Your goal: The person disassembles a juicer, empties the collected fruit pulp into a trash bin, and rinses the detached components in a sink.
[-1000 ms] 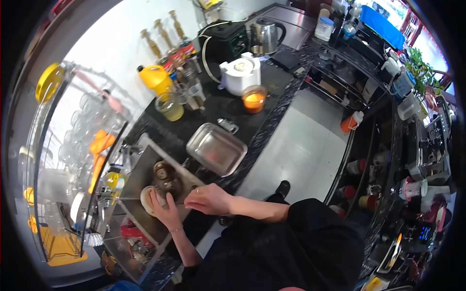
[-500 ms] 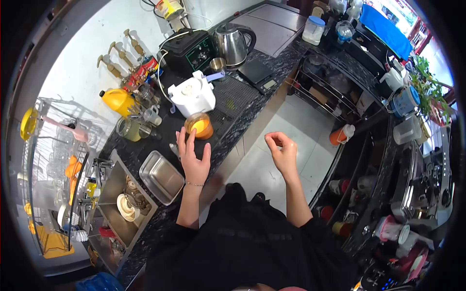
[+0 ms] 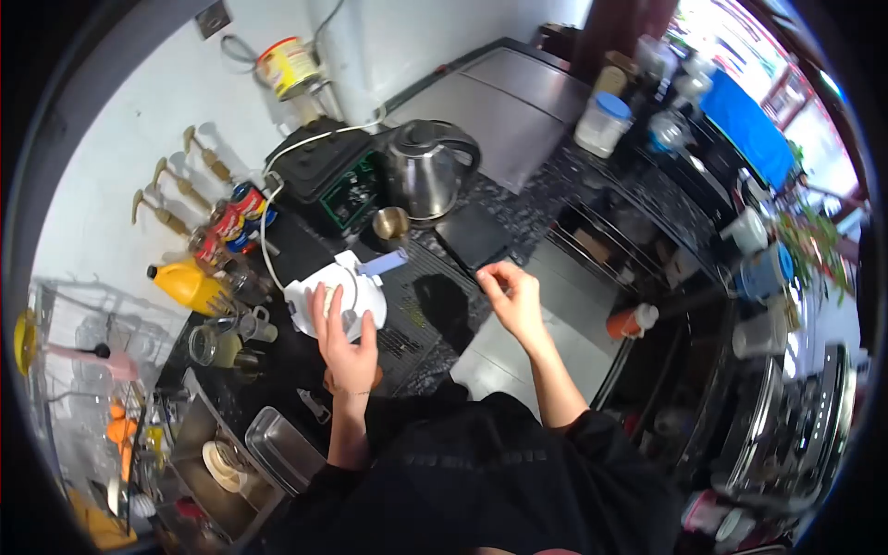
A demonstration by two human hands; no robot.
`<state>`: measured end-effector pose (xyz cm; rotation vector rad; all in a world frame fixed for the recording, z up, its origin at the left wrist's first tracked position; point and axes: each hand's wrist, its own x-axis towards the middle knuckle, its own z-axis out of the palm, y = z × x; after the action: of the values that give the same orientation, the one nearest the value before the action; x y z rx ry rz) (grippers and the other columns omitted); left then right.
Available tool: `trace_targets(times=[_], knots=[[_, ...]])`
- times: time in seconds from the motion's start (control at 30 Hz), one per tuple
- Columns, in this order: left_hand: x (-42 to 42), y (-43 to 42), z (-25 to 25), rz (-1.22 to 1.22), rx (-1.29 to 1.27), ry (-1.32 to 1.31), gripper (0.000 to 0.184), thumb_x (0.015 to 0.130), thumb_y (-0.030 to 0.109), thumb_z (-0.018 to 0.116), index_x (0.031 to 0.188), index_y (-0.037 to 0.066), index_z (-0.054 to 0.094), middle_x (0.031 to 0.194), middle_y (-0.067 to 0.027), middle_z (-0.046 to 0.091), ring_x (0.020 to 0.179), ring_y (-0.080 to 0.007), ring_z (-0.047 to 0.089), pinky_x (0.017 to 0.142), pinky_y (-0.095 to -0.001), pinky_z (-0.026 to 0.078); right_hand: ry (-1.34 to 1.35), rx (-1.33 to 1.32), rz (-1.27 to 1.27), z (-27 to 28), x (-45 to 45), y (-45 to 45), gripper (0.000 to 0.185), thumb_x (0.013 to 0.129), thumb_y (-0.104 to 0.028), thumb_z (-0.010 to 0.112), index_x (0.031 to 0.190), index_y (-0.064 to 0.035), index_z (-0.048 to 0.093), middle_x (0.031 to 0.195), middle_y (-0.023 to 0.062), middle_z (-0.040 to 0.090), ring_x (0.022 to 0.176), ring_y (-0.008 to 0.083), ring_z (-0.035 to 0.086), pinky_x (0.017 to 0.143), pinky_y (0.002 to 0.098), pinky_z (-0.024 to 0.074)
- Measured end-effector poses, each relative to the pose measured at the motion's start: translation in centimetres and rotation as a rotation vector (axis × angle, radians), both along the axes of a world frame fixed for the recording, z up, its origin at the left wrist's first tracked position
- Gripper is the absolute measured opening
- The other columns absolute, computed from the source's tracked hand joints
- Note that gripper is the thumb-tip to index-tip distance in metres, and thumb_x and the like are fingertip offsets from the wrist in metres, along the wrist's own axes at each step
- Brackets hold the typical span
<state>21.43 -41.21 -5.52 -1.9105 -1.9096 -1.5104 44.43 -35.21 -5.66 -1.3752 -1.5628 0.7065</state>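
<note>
My left hand (image 3: 347,359) is open, its fingers spread over the near side of a white appliance (image 3: 361,301) with a lavender handle (image 3: 383,263). Whether the fingertips touch it, I cannot tell. Orange-brown glass (image 3: 376,376) peeks out from behind this hand, mostly hidden. My right hand (image 3: 514,301) is raised above the counter's front edge, thumb and fingers brought together in a loose pinch. Nothing shows between them. Beyond its fingertips lies a flat black scale (image 3: 472,237), and a small metal cup (image 3: 390,226) stands behind the appliance.
A steel kettle (image 3: 424,171) and a black machine (image 3: 324,176) stand at the back. Pump bottles (image 3: 227,222) and a yellow jug (image 3: 188,285) line the wall. The steel pan (image 3: 282,449) and sink (image 3: 227,509) are lower left. An orange bottle (image 3: 632,322) is right.
The head view has shifted and turned. My left hand has gone from beside the glass of orange liquid to the white appliance. My right hand, still pinched, now appears nearer the scale.
</note>
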Motion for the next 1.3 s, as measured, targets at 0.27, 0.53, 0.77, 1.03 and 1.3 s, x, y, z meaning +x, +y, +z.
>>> trace_targets(times=[0.27, 0.53, 0.77, 1.03, 1.3], knots=[[0.1, 3.4, -0.6, 0.157, -0.115, -0.088, 0.046, 0.073, 0.0, 0.061, 0.118, 0.003, 0.051, 0.131, -0.0171, 0.041, 0.126, -0.038, 0.033, 0.102, -0.0416, 0.03, 0.04, -0.042, 0.039, -2.6, -0.2, 9.3, 0.009, 0.08, -0.005, 0.058, 0.085, -0.0012, 0.063, 0.072, 0.0015, 0.061, 0.062, 0.0084, 0.052, 0.059, 0.0203, 0.0422], [2.1, 3.5, -0.3, 0.575, -0.157, -0.084, 0.046, 0.073, 0.001, 0.061, 0.118, 0.003, 0.051, 0.129, -0.0171, 0.044, 0.126, -0.0389, 0.033, 0.103, -0.0427, 0.029, 0.196, 0.025, 0.472, 4.4, 1.9, 28.3, 0.013, 0.085, -0.007, 0.055, 0.087, 0.0021, 0.064, 0.072, 0.0026, 0.06, 0.064, 0.0087, 0.051, 0.063, 0.0172, 0.0409], [7.3, 5.9, 1.0, 0.748, -0.124, -0.146, 0.044, 0.074, 0.002, 0.06, 0.117, 0.002, 0.051, 0.129, -0.0166, 0.044, 0.126, -0.0387, 0.033, 0.104, -0.0435, 0.027, -0.469, 0.194, 0.71, 7.4, -11.7, 46.6, 0.027, 0.084, -0.027, 0.055, 0.078, -0.0031, 0.066, 0.059, 0.0026, 0.057, 0.05, 0.0113, 0.046, 0.049, 0.0251, 0.0375], [8.8, 2.2, 1.4, 1.087, -0.139, -0.095, 0.041, 0.074, 0.003, 0.059, 0.115, 0.001, 0.052, 0.126, -0.0177, 0.047, 0.123, -0.0372, 0.038, 0.104, -0.0436, 0.027, -0.199, -0.33, 0.847, 6.1, -20.9, 48.6, 0.027, 0.084, -0.025, 0.05, 0.081, -0.0028, 0.064, 0.058, 0.0018, 0.05, 0.041, 0.0086, 0.034, 0.035, 0.0226, 0.0257], [8.3, 1.9, -0.4, 0.985, -0.139, -0.137, 0.042, 0.074, 0.004, 0.061, 0.115, 0.0, 0.052, 0.121, -0.017, 0.051, 0.12, -0.035, 0.042, 0.101, -0.0407, 0.032, -0.263, -0.328, 0.878, 10.7, -16.1, 45.7, 0.016, 0.079, -0.015, 0.051, 0.075, -0.0029, 0.06, 0.053, -0.0003, 0.044, 0.038, 0.0064, 0.03, 0.035, 0.0202, 0.0186]])
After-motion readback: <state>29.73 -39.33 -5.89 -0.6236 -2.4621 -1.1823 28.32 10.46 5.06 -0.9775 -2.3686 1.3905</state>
